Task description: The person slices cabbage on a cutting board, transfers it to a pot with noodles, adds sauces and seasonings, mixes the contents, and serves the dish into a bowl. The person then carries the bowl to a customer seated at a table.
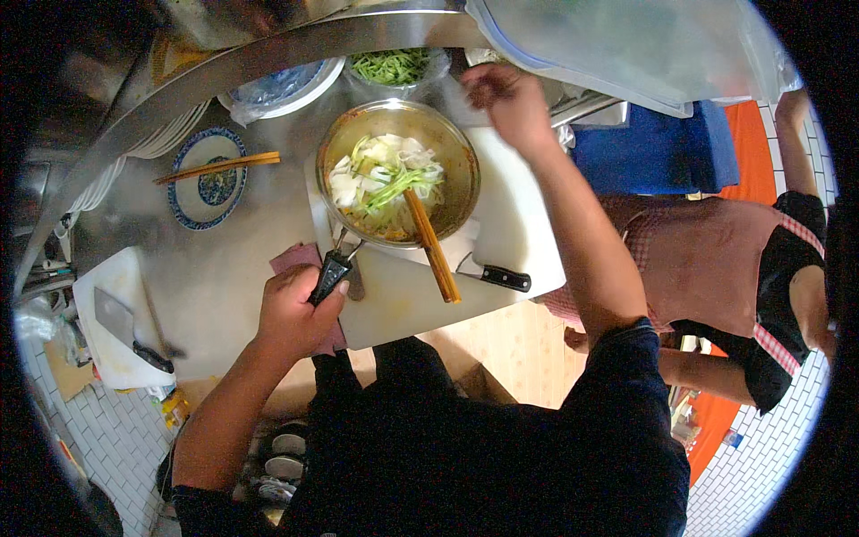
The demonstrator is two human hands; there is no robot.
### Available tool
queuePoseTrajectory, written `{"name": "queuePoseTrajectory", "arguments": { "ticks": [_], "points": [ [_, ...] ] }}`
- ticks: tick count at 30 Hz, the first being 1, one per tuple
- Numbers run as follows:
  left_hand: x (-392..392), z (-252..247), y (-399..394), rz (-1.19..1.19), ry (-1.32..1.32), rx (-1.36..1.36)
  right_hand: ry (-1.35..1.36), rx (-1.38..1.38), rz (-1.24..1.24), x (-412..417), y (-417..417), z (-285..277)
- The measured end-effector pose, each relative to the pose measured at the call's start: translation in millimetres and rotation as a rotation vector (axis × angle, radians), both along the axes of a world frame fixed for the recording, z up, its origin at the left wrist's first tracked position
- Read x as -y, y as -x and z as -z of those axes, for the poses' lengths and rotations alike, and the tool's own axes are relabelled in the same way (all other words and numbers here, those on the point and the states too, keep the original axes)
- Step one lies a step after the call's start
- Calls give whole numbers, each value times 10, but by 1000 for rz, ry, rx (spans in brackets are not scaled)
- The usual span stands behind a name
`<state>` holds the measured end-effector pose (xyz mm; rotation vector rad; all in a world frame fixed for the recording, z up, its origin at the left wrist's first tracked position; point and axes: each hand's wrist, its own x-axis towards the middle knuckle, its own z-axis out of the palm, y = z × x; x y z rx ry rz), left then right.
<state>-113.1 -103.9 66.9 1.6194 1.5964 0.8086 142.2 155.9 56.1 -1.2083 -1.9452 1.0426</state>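
Note:
My left hand (300, 305) grips the black handle (330, 276) of a steel saucepan (463, 191). White flat noodles or slices (349, 181) and green cucumber shreds (396, 190) lie in it, with reddish residue on its wall. Wooden chopsticks (433, 245) lean out over the near rim. My right hand (507, 101), blurred and with curled fingers, is raised beyond the saucepan at right, near a partly hidden container (480, 57). Whether it holds anything is unclear. Beneath the saucepan is a white cutting board (396, 302), where a black-handled knife (504, 277) rests.
Chopsticks (248, 161) cross a blue-rimmed dish (182, 208) at left. A cleaver (115, 315) lies on another board (127, 268). Behind stand a bowl of green shreds (390, 66) and a plastic-covered bowl (295, 104). A metal shelf edge (295, 43) hangs overhead. A person in an apron (704, 262) is at right.

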Motion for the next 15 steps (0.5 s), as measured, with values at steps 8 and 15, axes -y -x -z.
{"name": "queuePoseTrajectory", "arguments": {
  "ticks": [8,15],
  "points": [
    [-19,-55,38,12,1,11,-625,809,186,-1556,-830,702],
    [-94,-16,147,71,-12,-68,-603,837,264,-1770,-919,758]
  ]
}}
